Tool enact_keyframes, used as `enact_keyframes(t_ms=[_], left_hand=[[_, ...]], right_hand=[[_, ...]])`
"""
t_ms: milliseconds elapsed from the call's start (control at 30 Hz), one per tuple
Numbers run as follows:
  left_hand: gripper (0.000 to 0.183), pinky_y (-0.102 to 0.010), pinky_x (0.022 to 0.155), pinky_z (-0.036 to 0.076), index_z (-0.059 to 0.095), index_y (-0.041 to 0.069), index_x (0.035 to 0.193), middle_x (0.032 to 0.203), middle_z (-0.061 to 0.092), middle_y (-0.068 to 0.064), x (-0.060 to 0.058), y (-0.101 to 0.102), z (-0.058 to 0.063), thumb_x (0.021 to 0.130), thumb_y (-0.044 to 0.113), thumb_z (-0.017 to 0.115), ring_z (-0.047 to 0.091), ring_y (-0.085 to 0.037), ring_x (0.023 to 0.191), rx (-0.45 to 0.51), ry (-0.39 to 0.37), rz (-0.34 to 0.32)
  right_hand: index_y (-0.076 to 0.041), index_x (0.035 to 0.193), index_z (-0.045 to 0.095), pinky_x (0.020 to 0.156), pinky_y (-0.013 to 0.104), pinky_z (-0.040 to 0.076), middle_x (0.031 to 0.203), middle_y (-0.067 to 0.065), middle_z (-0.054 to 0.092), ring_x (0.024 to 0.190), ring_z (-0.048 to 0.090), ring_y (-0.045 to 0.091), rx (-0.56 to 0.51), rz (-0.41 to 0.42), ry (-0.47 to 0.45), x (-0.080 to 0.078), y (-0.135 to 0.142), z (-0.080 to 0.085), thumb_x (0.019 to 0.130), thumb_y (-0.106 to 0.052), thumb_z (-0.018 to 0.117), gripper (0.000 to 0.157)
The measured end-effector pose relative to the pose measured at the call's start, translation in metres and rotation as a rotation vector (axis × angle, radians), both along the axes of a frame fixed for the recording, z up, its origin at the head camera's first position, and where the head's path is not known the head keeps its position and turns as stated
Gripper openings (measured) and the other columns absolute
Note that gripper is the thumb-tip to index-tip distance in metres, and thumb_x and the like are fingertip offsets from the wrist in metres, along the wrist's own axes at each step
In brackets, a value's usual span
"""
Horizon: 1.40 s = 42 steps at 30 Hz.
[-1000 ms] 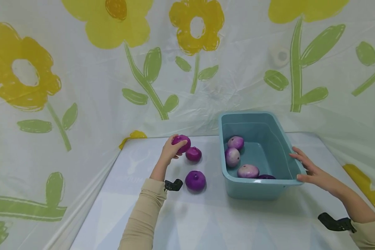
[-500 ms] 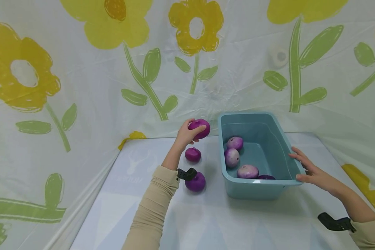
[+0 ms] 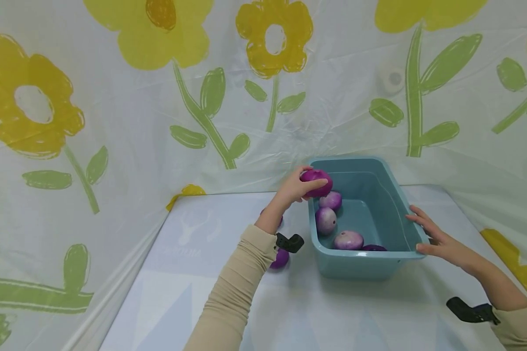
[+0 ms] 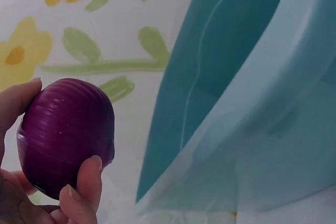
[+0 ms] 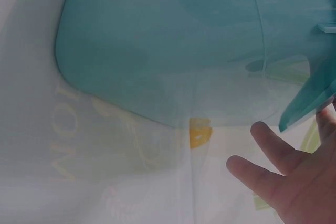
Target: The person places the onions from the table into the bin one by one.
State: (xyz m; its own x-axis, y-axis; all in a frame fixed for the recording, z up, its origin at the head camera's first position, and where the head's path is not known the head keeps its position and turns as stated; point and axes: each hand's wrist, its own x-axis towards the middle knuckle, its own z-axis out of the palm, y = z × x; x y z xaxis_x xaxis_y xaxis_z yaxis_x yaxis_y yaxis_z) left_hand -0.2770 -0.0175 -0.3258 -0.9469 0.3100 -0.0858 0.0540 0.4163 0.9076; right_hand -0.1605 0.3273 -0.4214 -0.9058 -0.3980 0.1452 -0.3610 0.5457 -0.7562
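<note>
My left hand [image 3: 293, 189] holds a purple onion [image 3: 319, 182] above the left rim of a blue-green plastic bin [image 3: 362, 267]. In the left wrist view, fingers and thumb grip this onion [image 4: 68, 135] from the sides, with the bin wall [image 4: 262, 145] to its right. My right hand [image 3: 441, 246] rests at the bin's right rim near the front corner; the right wrist view shows its fingers spread and fairly straight. Inside the bin, several onions lie along the left and front, including a pale purple onion [image 3: 348, 240]. The left arm partly hides two onions on the table, one a dark purple onion [image 3: 280, 259].
The bin stands on a pale patterned table [image 3: 325, 312]. Behind it hangs a white curtain [image 3: 342, 112] printed with yellow flowers, meeting the table's back edge. Each wrist wears a black camera mount, such as the left camera mount [image 3: 291, 242].
My left hand has lifted the onion off the table's left part and carried it right to the bin's rim. The right hand and the bin have stayed in place.
</note>
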Motion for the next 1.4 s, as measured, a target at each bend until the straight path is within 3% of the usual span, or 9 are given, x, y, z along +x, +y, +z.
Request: enact_keyframes(t_ms=[100,167,367,600,700,833,967,1067,1400], left_hand=[[0.068,-0.035,0.07,0.053,0.039,0.018,0.135,0.125,0.052,-0.011,0.002,0.01,-0.001,0.079,0.042,0.068,0.062,-0.024,0.086,-0.025,-0.008,-0.041],[0.068,-0.034,0.072,0.054,0.038,0.018,0.136,0.126,0.051,-0.011,0.004,0.016,-0.002,0.079,0.041,0.068,0.061,-0.023,0.093,-0.025,-0.016,-0.07],[0.069,-0.028,0.064,0.053,0.037,0.017,0.137,0.126,0.05,-0.012,0.006,0.031,-0.003,0.08,0.04,0.067,0.064,-0.028,0.091,-0.041,-0.032,-0.136],[0.07,-0.028,0.058,0.051,0.035,0.019,0.139,0.126,0.05,-0.012,0.009,0.034,-0.002,0.08,0.041,0.067,0.064,-0.023,0.069,-0.114,-0.057,-0.182],[0.071,-0.027,0.056,0.049,0.034,0.019,0.139,0.123,0.052,-0.01,0.01,0.033,-0.002,0.08,0.04,0.067,0.058,-0.017,0.058,-0.102,-0.07,-0.191],[0.071,-0.028,0.058,0.05,0.033,0.019,0.14,0.123,0.051,-0.009,0.01,0.029,-0.003,0.081,0.039,0.067,0.059,-0.015,0.06,-0.085,-0.059,-0.204],[0.069,-0.032,0.065,0.051,0.034,0.02,0.14,0.125,0.051,-0.009,0.01,0.022,-0.003,0.082,0.039,0.066,0.062,-0.017,0.07,-0.087,-0.049,-0.192],[0.068,-0.032,0.068,0.05,0.034,0.02,0.14,0.127,0.05,-0.009,0.008,0.015,-0.004,0.082,0.039,0.065,0.063,-0.021,0.081,-0.086,-0.052,-0.175],[0.055,-0.033,0.073,0.048,0.034,0.012,0.14,0.132,0.047,-0.015,0.003,-0.022,-0.01,0.092,0.03,0.054,0.057,-0.032,0.099,-0.098,-0.034,-0.098]], right_hand=[[-0.016,0.146,0.014,0.077,0.079,0.023,0.145,-0.029,-0.009,0.137,0.002,0.026,0.002,0.001,-0.004,-0.001,0.0,-0.001,0.087,-0.011,0.048,0.068],[-0.016,0.146,0.015,0.077,0.078,0.024,0.145,-0.029,-0.008,0.135,0.004,0.01,0.004,-0.001,0.0,-0.001,0.001,-0.002,0.087,-0.01,0.048,0.068],[-0.017,0.147,0.014,0.075,0.078,0.023,0.146,-0.028,-0.008,0.134,0.001,0.041,-0.025,0.018,-0.006,-0.003,0.002,-0.003,0.087,-0.006,0.048,0.069],[-0.016,0.146,0.014,0.076,0.079,0.022,0.145,-0.029,-0.008,0.138,-0.001,0.015,-0.016,0.006,-0.018,-0.003,0.0,-0.002,0.087,-0.009,0.048,0.069],[-0.015,0.147,0.013,0.076,0.079,0.02,0.146,-0.028,-0.009,0.133,-0.001,0.047,-0.019,0.005,-0.038,-0.003,0.0,0.0,0.087,-0.011,0.048,0.069],[-0.014,0.146,0.013,0.077,0.08,0.019,0.146,-0.027,-0.01,0.125,0.001,0.059,-0.024,0.003,-0.052,-0.003,0.0,0.001,0.087,-0.011,0.049,0.069],[-0.015,0.147,0.013,0.077,0.079,0.02,0.145,-0.029,-0.01,0.139,-0.004,0.022,-0.013,0.003,-0.04,-0.001,0.0,0.0,0.088,-0.012,0.048,0.069],[-0.014,0.146,0.013,0.077,0.079,0.022,0.145,-0.029,-0.009,0.123,0.004,-0.016,-0.007,0.006,-0.02,-0.001,0.001,0.0,0.087,-0.01,0.048,0.068],[-0.017,0.147,0.012,0.079,0.079,0.02,0.149,-0.021,-0.012,0.139,-0.004,0.02,0.001,-0.015,-0.028,-0.001,0.0,0.0,0.088,-0.013,0.049,0.07]])
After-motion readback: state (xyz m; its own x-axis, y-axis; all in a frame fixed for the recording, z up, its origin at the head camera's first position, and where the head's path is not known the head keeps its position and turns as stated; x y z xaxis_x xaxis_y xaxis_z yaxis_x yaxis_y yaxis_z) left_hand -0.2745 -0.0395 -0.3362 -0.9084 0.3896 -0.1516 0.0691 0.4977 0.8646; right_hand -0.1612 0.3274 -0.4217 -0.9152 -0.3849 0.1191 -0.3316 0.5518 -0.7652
